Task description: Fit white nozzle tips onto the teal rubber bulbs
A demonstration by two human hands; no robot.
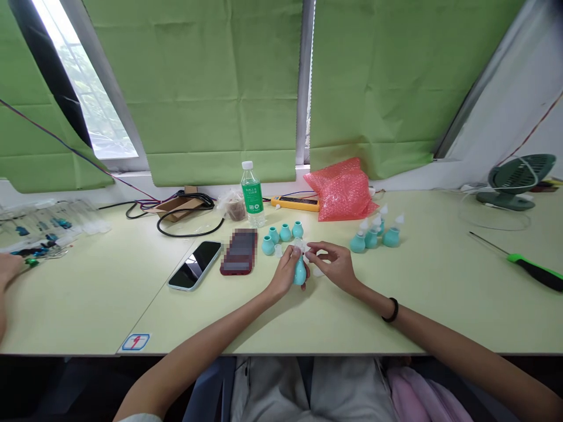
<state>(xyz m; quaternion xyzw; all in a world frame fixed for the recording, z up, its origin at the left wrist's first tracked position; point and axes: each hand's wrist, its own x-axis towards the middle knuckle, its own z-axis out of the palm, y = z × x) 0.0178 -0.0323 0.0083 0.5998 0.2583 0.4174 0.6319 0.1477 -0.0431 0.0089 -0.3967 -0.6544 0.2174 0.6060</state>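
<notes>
My left hand [285, 275] is closed around a teal rubber squeeze bulb [299, 274] whose neck points away from me. At its top is a small translucent piece [299, 243]. My right hand [336, 265] pinches at this end, its fingertips against a clear plastic bit too small to name surely. Behind my left hand stand several open-necked teal bulbs [285, 232], with a small clear piece [278, 251] beside them. To the right of my right hand, several teal bulbs [391, 237] carry white pointed nozzles. Another translucent piece [318, 272] lies partly under my right hand.
Left of my hands lie a white-edged phone [196, 266] and a dark red phone [238, 252]. Behind are a water bottle [252, 196] and red bubble wrap [343, 190]. A screwdriver [523, 266] and small fan [514, 181] sit right. Another person's hand [9, 269] shows far left.
</notes>
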